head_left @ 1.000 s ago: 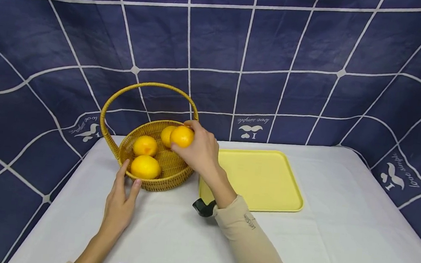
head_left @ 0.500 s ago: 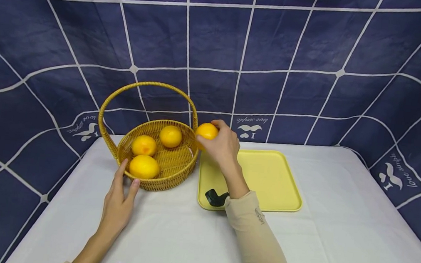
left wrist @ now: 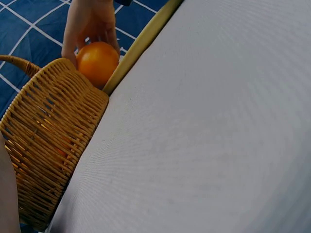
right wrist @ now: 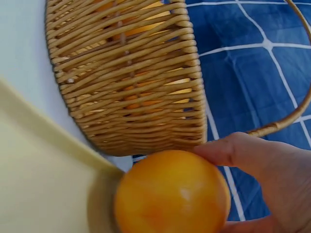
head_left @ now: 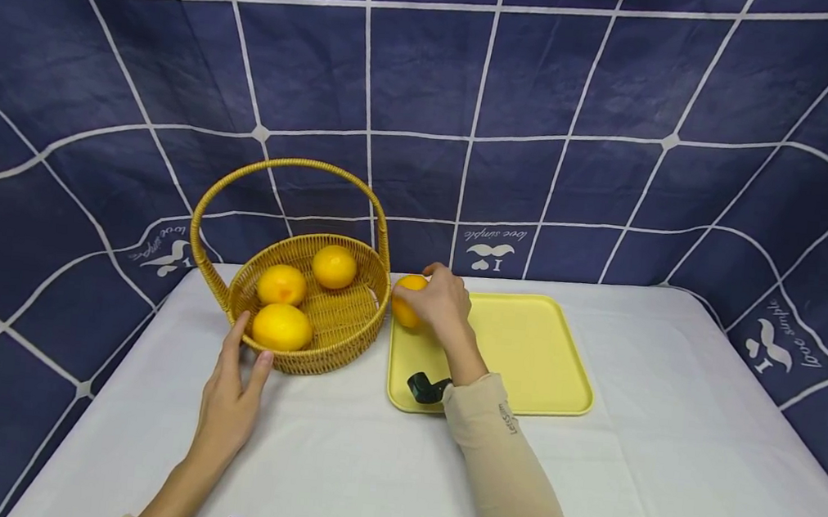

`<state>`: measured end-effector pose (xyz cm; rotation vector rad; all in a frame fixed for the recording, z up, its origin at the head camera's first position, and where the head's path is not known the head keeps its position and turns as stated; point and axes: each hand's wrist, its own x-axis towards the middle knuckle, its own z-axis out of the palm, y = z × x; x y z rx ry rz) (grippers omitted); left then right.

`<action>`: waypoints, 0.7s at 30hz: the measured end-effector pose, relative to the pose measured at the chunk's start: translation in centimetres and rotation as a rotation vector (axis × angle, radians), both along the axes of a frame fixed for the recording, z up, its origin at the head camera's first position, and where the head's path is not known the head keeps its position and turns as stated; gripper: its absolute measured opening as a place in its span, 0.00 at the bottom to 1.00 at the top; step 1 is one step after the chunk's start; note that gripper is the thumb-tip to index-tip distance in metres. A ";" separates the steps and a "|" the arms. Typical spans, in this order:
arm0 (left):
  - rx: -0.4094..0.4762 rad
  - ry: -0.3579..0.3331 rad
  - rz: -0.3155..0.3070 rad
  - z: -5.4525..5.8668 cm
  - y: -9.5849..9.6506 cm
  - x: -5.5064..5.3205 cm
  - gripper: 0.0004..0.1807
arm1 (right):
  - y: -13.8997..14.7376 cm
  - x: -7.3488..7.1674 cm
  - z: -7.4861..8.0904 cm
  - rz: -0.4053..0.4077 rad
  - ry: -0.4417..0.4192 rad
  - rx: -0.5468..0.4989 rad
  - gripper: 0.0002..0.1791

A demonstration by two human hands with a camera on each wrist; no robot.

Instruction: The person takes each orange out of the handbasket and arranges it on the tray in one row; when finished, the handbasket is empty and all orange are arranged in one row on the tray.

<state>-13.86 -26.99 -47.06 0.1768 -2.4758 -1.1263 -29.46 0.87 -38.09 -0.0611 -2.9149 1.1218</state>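
Observation:
My right hand (head_left: 447, 306) grips an orange (head_left: 405, 314) between thumb and fingers, low over the left back corner of a yellow tray (head_left: 523, 358). In the right wrist view the orange (right wrist: 172, 194) sits right at the tray surface, with the thumb on its side. A wicker basket (head_left: 335, 358) with a tall arched handle stands just left of the tray. Inside lie a rounded orange (head_left: 335, 267), another orange (head_left: 282, 285) and a longer yellow-orange fruit (head_left: 282, 327). My left hand (head_left: 231, 411) rests against the basket's front left rim, its fingers extended and thumb apart.
A white cloth (head_left: 337, 465) covers the table. Behind it hangs a navy curtain (head_left: 430, 71) with white grid lines, close to the back edges of basket and tray. A dark wrist device (head_left: 426, 388) on the right arm overlaps the tray's front left corner.
My right hand has carried the orange out of the basket, over its right rim, and lowered it to the tray's left back corner. The left hand stays at the basket.

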 end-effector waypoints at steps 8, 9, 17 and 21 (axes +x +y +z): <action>0.004 -0.004 -0.002 0.1 0.0 0.0 0.39 | 0.3 0.0 -0.3 0.072 -0.093 0.021 0.39; 0.004 -0.004 -0.002 0.1 0.0 0.0 0.39 | 0.4 0.1 -0.2 0.085 -0.101 0.013 0.40; 0.008 0.005 -0.005 -0.1 -0.1 0.0 0.39 | 0.3 0.7 1.9 0.129 -0.029 -0.024 0.36; 0.003 0.008 -0.003 -0.1 -0.1 0.0 0.38 | -0.4 1.7 3.3 0.133 0.111 -0.081 0.29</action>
